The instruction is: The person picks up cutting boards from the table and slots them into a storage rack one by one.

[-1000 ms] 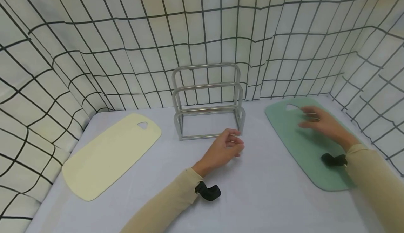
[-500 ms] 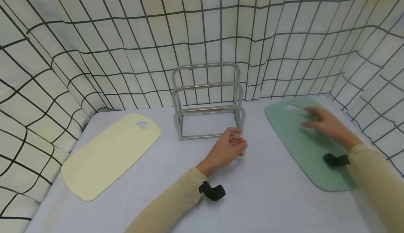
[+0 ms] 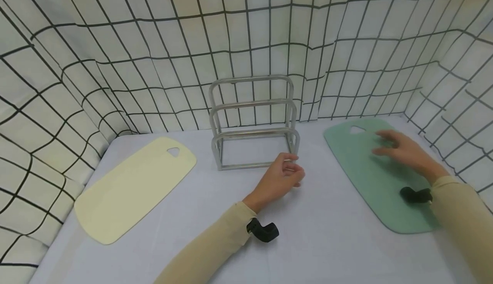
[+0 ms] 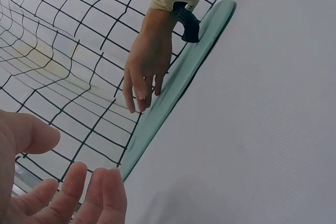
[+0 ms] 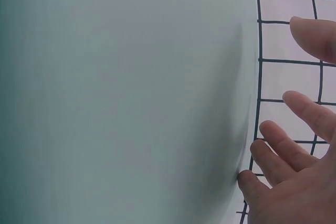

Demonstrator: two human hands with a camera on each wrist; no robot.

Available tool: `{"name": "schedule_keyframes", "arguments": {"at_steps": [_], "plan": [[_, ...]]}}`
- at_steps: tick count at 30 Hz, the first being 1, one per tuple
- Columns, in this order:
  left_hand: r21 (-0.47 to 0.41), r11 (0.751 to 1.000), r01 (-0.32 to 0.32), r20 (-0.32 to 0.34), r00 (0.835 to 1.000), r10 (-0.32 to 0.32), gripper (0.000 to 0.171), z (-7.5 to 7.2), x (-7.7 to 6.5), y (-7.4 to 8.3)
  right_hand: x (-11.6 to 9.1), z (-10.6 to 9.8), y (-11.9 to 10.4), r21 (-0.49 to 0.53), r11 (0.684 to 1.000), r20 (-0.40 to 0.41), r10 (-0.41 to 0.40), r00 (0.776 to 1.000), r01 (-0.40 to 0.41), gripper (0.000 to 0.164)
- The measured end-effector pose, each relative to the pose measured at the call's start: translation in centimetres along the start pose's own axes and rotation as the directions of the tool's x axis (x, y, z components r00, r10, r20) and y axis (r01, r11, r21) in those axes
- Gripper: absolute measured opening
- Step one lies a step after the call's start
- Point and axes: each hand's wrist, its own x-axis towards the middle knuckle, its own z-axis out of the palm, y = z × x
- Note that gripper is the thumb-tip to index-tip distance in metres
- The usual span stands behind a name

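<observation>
Lying flat on the right is a green cutting board (image 3: pixel 369 177) with a cut-out near its far end. My right hand (image 3: pixel 408 151) hovers over it, fingers loosely bent and holding nothing; in the right wrist view the thumb and fingers (image 5: pixel 283 163) are spread apart. My left hand (image 3: pixel 275 181) is just in front of the near right corner of a metal rack (image 3: pixel 254 134), its fingers relaxed with nothing between them. Whether it touches the rack is hard to tell. A cream cutting board (image 3: pixel 135 190) lies flat and slanted on the left.
A white cloth (image 3: pixel 319 241) covers the table. Padded walls in black-and-white grid fabric (image 3: pixel 173 61) close off the back and both sides, with the rack standing near the back one. Each wrist wears a black camera mount (image 3: pixel 263 230).
Both hands have drifted slightly to the right, the left one also a little farther from me. The rack and both boards have stayed in place.
</observation>
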Motion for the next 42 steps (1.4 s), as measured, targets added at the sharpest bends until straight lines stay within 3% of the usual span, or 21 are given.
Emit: {"name": "schedule_keyframes", "arguments": {"at_steps": [24,42], "plan": [[-0.001,0.999,0.041,-0.01,0.999,-0.041,0.052,1.1,0.7,-0.3,-0.3,-1.3,2.0,-0.068,0.998,-0.003,0.006,1.0,-0.007,0.093],[-0.002,0.997,0.08,-0.008,0.997,-0.08,0.052,2.0,1.0,-0.1,-0.7,-2.3,3.2,-0.054,0.997,0.005,0.056,0.998,-0.055,0.097]]}}
